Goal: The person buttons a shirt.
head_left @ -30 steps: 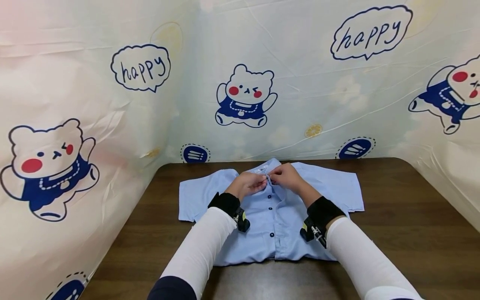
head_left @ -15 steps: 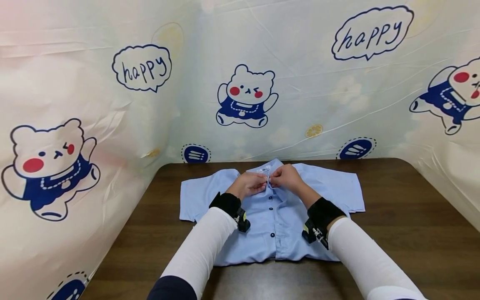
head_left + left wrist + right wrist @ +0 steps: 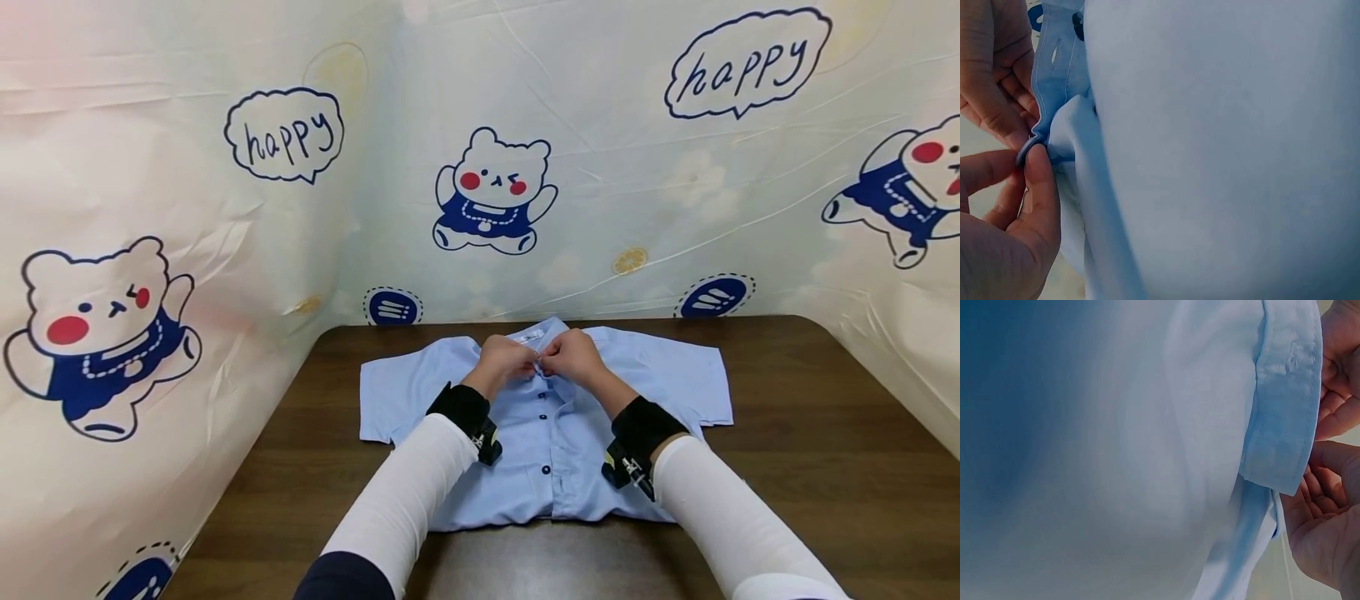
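White sleeves (image 3: 403, 473) reach in from the near edge of a brown wood-grain desk (image 3: 795, 450), black straps (image 3: 459, 408) holding small cameras (image 3: 489, 444) at both wrists. Between them, a light-blue shirt (image 3: 521, 454) with short sleeves lies front up across the middle of the desk, its hem toward the person. Dark buttons (image 3: 546, 470) line the front, below the hands. Farther up, near the collar (image 3: 553, 327), the left hand (image 3: 504, 358) and right hand (image 3: 576, 357) work almost fingertip to fingertip, each pinching the shirt at its upper front edge. Beyond the desk's far edge hangs a pale cloth backdrop (image 3: 615, 192) printed with cartoon bears (image 3: 491, 196) and speech bubbles (image 3: 285, 133) reading "happy."
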